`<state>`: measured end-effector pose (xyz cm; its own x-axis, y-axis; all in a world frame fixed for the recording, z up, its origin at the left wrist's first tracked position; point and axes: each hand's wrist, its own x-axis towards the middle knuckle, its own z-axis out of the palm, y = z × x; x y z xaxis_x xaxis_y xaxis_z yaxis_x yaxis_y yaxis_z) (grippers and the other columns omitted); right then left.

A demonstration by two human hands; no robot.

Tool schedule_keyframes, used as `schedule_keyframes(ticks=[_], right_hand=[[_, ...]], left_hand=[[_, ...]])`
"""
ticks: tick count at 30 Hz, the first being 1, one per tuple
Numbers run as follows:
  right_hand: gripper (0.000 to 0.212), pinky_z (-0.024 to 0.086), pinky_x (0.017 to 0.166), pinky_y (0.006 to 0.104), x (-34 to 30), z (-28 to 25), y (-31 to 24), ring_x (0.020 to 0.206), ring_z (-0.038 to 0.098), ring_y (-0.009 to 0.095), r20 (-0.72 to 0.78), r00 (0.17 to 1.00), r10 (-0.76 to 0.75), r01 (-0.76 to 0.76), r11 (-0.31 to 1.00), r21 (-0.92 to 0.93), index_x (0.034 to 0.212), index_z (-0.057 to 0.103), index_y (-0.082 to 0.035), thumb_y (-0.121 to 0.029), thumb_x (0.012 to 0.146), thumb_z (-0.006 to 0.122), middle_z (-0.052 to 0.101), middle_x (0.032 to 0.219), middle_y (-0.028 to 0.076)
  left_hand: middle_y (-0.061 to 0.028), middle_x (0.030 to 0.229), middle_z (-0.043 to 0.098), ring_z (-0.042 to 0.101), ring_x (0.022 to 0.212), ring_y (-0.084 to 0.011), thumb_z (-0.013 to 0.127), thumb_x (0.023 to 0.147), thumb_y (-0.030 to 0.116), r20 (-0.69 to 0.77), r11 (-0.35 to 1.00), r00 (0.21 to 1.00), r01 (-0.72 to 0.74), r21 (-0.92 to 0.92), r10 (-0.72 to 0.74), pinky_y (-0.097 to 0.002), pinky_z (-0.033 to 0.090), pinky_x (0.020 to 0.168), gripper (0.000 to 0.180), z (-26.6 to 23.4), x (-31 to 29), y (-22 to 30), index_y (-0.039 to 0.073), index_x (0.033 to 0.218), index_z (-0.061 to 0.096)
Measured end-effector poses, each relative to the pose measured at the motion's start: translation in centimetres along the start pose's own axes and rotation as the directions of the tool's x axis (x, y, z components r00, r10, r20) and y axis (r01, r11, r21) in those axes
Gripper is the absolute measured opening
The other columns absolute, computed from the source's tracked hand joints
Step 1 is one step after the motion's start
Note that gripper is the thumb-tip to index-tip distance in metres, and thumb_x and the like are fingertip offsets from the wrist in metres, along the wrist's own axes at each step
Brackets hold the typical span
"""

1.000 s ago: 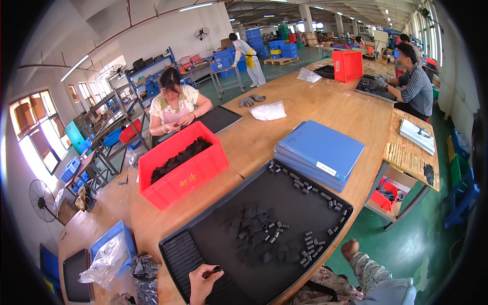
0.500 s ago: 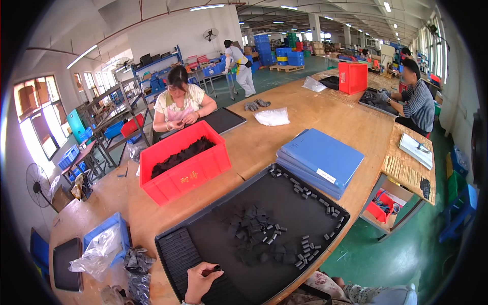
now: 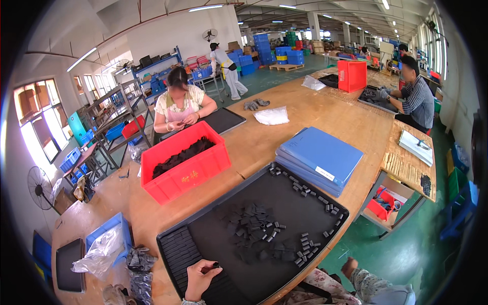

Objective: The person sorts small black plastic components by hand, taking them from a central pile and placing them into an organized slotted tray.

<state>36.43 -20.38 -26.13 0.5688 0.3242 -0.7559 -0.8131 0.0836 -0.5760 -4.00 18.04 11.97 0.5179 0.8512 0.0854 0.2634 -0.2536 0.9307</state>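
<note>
Left hand (image 3: 200,277) pinches black piece (image 3: 215,265) above tray (image 3: 301,217); right hand (image 3: 349,267) higher than just before, curled, contents unclear.

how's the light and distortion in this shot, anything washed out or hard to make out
Head view: the left window is partly washed out; head view: straight lines bend toward the blackened rim; head view: the flat black pieces blend into the dark tray, some outlines hard to separate.

I have one view: the left head-worn fisheye, tilted down and forward. Tray (image 3: 295,216) close below, table (image 3: 325,112) stretching beyond, wall (image 3: 168,33) far back.
</note>
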Motion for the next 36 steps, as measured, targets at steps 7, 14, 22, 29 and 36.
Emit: schedule_keyframes(ticks=[7,14,22,29,36], right_hand=[[0.035,0.053,0.082,0.0462,-3.1,1.7,0.3,0.09,0.07,0.034,0.366,0.864,-0.347,0.287,-0.26,-0.922,0.099,0.072,-0.004,-0.034,0.079,0.071,0.071,0.095,0.021],[0.03,0.056,0.069,0.0464,-0.2,-5.0,-2.1,0.08,0.071,0.031,0.287,0.958,0.013,0.157,-0.862,-0.483,0.102,0.071,-0.01,-0.028,0.079,0.071,0.071,0.09,0.018],[0.03,0.056,0.072,0.0533,0.1,-8.8,-0.1,0.086,0.072,0.036,0.328,0.905,-0.273,0.103,-0.607,-0.788,0.081,0.076,-0.008,-0.037,0.08,0.069,0.074,0.088,0.013],[0.015,0.052,0.069,0.0456,-4.1,-2.8,1.0,0.075,0.066,0.041,0.551,0.667,-0.502,0.353,-0.439,-0.826,0.086,0.069,-0.006,-0.015,0.084,0.057,0.066,0.079,0.023],[0.037,0.026,0.04,0.0328,-14.3,11.8,-13.2,0.041,0.038,0.014,-0.138,0.798,-0.587,0.566,0.808,-0.163,0.066,0.042,-0.014,-0.03,0.099,0.053,0.039,0.052,-0.001]], left_hand=[[-0.0026,0.08,0.07,0.065,0.072,-0.0065,0.081,0.078,-0.002,-0.002,1.0,1.0,-0.008,-0.002,0.008,-0.02,0.052,0.066,0.019,0.4,0.0,0.4,-0.002,0.094,0.073],[-0.0045,0.076,0.071,0.062,0.065,-0.0062,0.084,0.077,0.004,-0.033,0.998,0.998,-0.056,0.027,0.057,-0.0214,0.05,0.061,0.021,0.6,0.5,0.7,-0.001,0.094,0.073],[-0.0007,0.074,0.067,0.06,0.066,-0.0059,0.083,0.076,0.004,-0.033,0.994,0.998,-0.045,0.097,0.048,-0.0222,0.048,0.062,0.019,0.8,0.3,1.9,0.0,0.093,0.073],[-0.0055,0.077,0.071,0.065,0.069,-0.0095,0.082,0.079,0.009,-0.031,0.982,0.997,-0.062,0.178,0.069,-0.0245,0.051,0.064,0.022,0.6,-0.6,0.7,0.001,0.097,0.073],[-0.0029,0.081,0.071,0.063,0.072,-0.0066,0.08,0.081,0.004,-0.036,0.996,0.997,-0.061,0.067,0.064,-0.0229,0.051,0.068,0.022,0.8,0.3,0.4,-0.001,0.101,0.073]])
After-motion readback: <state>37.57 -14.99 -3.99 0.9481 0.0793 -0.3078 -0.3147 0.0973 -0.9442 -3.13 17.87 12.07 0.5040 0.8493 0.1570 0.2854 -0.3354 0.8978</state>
